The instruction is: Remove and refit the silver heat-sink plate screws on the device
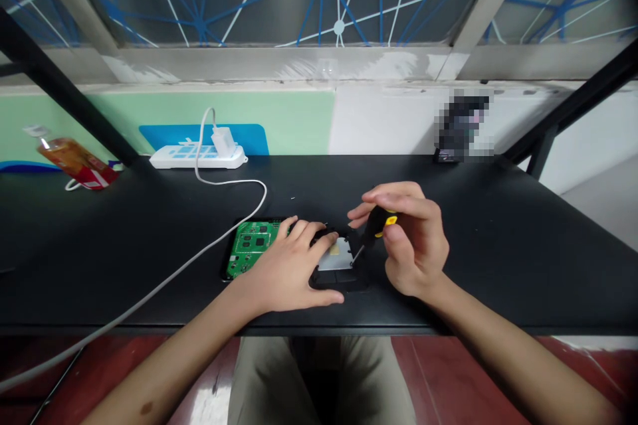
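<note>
An opened electronic device lies on the black table, with a green circuit board (pixel 258 241) in its left part and a silver metal plate (pixel 335 259) in its right part. My left hand (pixel 294 262) rests across its middle with the fingers spread, pressing down and hiding the part beneath. In my right hand (pixel 416 239) is a screwdriver (pixel 375 226) with a black and yellow handle, held tilted. Its tip meets the right edge of the metal plate; whether a screw sits under it is too small to tell.
A white cable (pixel 219 239) runs from a plug on a white power strip (pixel 199 156) over the table's left side. A bottle of amber drink (pixel 77 156) stands at the back left. A blurred-out dark object (pixel 461 126) leans on the wall at the back right.
</note>
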A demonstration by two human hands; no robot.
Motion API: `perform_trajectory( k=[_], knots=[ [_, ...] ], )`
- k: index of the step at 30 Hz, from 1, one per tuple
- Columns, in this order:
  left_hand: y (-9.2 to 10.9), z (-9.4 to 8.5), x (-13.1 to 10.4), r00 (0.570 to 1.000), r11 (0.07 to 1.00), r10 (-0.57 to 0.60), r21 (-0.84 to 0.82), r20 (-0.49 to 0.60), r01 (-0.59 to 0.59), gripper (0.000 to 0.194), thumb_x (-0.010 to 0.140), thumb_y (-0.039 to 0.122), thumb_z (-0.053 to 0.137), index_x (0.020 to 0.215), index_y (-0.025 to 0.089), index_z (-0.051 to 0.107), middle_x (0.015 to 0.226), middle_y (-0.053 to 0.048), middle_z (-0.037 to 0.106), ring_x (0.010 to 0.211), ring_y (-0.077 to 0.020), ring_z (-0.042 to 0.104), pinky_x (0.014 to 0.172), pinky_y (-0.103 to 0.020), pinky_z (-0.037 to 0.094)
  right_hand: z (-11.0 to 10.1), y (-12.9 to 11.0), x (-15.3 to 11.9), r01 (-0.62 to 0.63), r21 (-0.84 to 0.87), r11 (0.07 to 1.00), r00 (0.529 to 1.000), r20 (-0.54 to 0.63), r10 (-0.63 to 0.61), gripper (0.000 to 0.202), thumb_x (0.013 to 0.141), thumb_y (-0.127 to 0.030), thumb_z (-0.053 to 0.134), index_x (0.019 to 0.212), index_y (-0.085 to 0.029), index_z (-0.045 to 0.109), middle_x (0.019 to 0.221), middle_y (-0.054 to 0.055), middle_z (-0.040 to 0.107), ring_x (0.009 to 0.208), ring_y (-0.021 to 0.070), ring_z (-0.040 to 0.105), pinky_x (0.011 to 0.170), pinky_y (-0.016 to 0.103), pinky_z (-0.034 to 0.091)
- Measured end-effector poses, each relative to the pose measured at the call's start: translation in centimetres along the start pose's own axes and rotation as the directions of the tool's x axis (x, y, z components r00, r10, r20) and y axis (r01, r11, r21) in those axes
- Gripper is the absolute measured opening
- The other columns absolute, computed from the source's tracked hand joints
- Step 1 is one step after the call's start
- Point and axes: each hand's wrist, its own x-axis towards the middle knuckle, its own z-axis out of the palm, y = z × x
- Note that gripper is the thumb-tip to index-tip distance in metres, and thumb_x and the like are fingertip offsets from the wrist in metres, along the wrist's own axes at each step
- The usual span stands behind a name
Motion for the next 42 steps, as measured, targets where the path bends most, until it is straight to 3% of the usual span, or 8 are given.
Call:
perform_trajectory(
  k=[8, 15, 19, 23, 27, 33, 38, 42],
  knots=[
    [-0.1, 0.1, 0.0, 1.0, 1.0, 0.001, -0.009, -0.004, -0.001, 0.085, 0.081, 0.072, 0.067, 0.143, 0.016, 0.048, 0.136, -0.017, 0.054, 0.131, -0.0378, 0.046, 0.117, -0.062, 0.022, 0.0, -0.2, -0.2, -0.119, -0.024, 0.993, 0.993, -0.023, 0.119, 0.04, 0.099, -0.017, 0.047, 0.137, -0.028, 0.055, 0.117, 0.008, 0.063, 0.089, 0.018, 0.072, 0.072, 0.039, 0.064],
    [-0.3, 0.3, -0.1, 0.999, 1.0, 0.011, -0.022, -0.03, -0.011, 0.085, 0.079, 0.07, 0.07, 0.142, 0.019, 0.048, 0.138, -0.017, 0.053, 0.13, -0.0385, 0.046, 0.116, -0.062, 0.023, -0.6, 0.8, 0.0, 0.118, -0.249, 0.961, 0.991, -0.029, -0.129, 0.053, 0.077, -0.018, 0.081, 0.122, -0.031, 0.058, 0.091, 0.002, 0.055, 0.076, 0.0184, 0.062, 0.058, 0.036, 0.057],
    [-0.3, 0.2, -0.1, 0.999, 0.999, 0.009, -0.033, -0.034, -0.01, 0.084, 0.08, 0.071, 0.068, 0.142, 0.02, 0.048, 0.136, -0.016, 0.053, 0.13, -0.0383, 0.046, 0.116, -0.062, 0.023, -0.3, 0.5, -0.1, 0.06, -0.041, 0.997, 0.998, -0.005, -0.06, 0.035, 0.094, -0.027, 0.06, 0.129, -0.029, 0.057, 0.113, 0.007, 0.055, 0.084, 0.0188, 0.069, 0.06, 0.039, 0.064],
    [-0.2, 0.0, 0.0, 1.0, 1.0, 0.002, -0.023, -0.023, -0.002, 0.082, 0.08, 0.07, 0.069, 0.141, 0.019, 0.05, 0.134, -0.015, 0.055, 0.129, -0.0379, 0.047, 0.116, -0.062, 0.022, 0.1, -0.2, -0.3, -0.039, 0.011, 0.999, 0.999, -0.001, 0.039, 0.037, 0.1, -0.018, 0.044, 0.134, -0.027, 0.056, 0.125, 0.01, 0.061, 0.096, 0.0209, 0.072, 0.069, 0.041, 0.066],
    [-0.1, 0.0, 0.0, 1.0, 1.0, -0.001, -0.014, -0.016, 0.001, 0.083, 0.08, 0.07, 0.069, 0.142, 0.018, 0.049, 0.135, -0.016, 0.054, 0.128, -0.0376, 0.047, 0.116, -0.061, 0.023, 0.0, -0.2, -0.3, -0.059, -0.081, 0.995, 0.998, 0.018, 0.06, 0.049, 0.093, -0.009, 0.055, 0.138, -0.029, 0.053, 0.118, 0.008, 0.066, 0.095, 0.0204, 0.072, 0.072, 0.04, 0.064],
    [-0.3, 0.3, -0.1, 1.0, 1.0, 0.007, -0.008, -0.029, -0.007, 0.085, 0.079, 0.071, 0.069, 0.142, 0.018, 0.048, 0.137, -0.017, 0.053, 0.128, -0.0384, 0.047, 0.116, -0.062, 0.024, -0.5, 0.5, 0.0, 0.132, -0.246, 0.96, 0.991, 0.012, -0.133, 0.06, 0.075, -0.011, 0.081, 0.126, -0.034, 0.059, 0.089, 0.001, 0.059, 0.075, 0.0179, 0.062, 0.058, 0.036, 0.058],
    [-0.2, 0.2, 0.0, 0.999, 1.0, 0.001, -0.024, -0.035, -0.002, 0.085, 0.079, 0.072, 0.068, 0.142, 0.018, 0.05, 0.137, -0.017, 0.053, 0.129, -0.039, 0.047, 0.116, -0.062, 0.023, -0.4, 0.1, -0.3, 0.076, -0.117, 0.99, 0.997, 0.03, -0.073, 0.038, 0.094, -0.021, 0.058, 0.13, -0.03, 0.059, 0.116, 0.008, 0.062, 0.09, 0.0218, 0.069, 0.067, 0.043, 0.063],
    [-0.2, 0.1, 0.0, 1.0, 1.0, -0.004, -0.028, -0.013, 0.004, 0.084, 0.081, 0.072, 0.067, 0.142, 0.017, 0.05, 0.135, -0.017, 0.054, 0.129, -0.0381, 0.047, 0.116, -0.061, 0.023, 0.0, -0.4, -0.5, -0.04, -0.048, 0.998, 0.998, 0.042, 0.042, 0.042, 0.099, -0.015, 0.044, 0.138, -0.028, 0.053, 0.124, 0.009, 0.066, 0.098, 0.0214, 0.072, 0.074, 0.043, 0.064]
  ],
)
